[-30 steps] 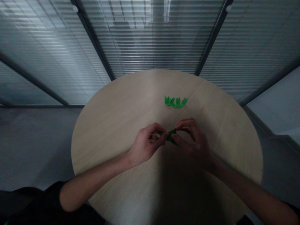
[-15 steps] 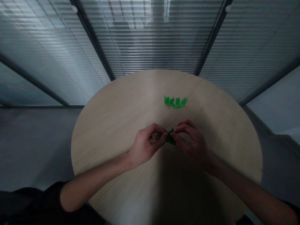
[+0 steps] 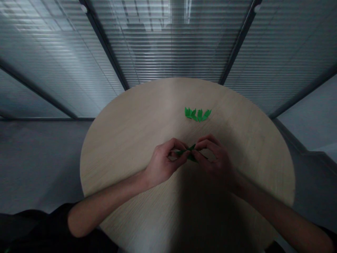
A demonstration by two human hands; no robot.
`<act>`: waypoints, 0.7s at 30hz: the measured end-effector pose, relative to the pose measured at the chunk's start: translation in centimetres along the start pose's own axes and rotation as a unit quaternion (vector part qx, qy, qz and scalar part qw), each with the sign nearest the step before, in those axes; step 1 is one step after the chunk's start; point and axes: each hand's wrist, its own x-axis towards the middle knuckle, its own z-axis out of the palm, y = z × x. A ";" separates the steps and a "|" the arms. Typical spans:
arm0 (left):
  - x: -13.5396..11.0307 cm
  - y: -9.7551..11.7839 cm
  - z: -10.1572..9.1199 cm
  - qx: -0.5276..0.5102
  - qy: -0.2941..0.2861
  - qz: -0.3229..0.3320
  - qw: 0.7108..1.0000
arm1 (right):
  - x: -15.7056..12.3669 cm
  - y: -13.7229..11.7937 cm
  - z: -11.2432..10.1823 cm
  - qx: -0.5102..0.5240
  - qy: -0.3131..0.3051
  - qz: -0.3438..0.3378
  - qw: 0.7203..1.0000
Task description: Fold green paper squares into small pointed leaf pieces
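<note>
Between my two hands is a piece of folded green paper [image 3: 192, 157], dark in the shade, with pointed ends sticking out above and below the fingers. My left hand [image 3: 165, 160] pinches it from the left between thumb and fingers. From the right, my right hand [image 3: 216, 156] pinches the same piece, its thumb close to the left thumb. The fingertips hide much of the paper's middle. Just beyond the hands, several small folded green paper pieces [image 3: 200, 115] lie in a row on the table.
A round light-wood table [image 3: 126, 123] is under both forearms, with a dark shadow across its near part. Behind it stand glass panels with horizontal blinds [image 3: 171, 59] and dark frames. Grey floor [image 3: 39, 158] shows at the left.
The hands stay in almost the same place. The held green paper has shifted slightly between the fingertips, with a little less of its lower part showing. The row of pieces has not moved.
</note>
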 end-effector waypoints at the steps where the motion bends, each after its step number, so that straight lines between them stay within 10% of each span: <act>1: 0.0 0.0 0.0 -0.002 0.000 0.001 1.000 | 0.0 0.0 0.0 -0.001 0.000 0.000 1.000; 21: 0.0 0.0 0.0 -0.063 -0.010 -0.058 0.996 | 0.0 -0.2 0.1 0.006 0.010 0.019 1.000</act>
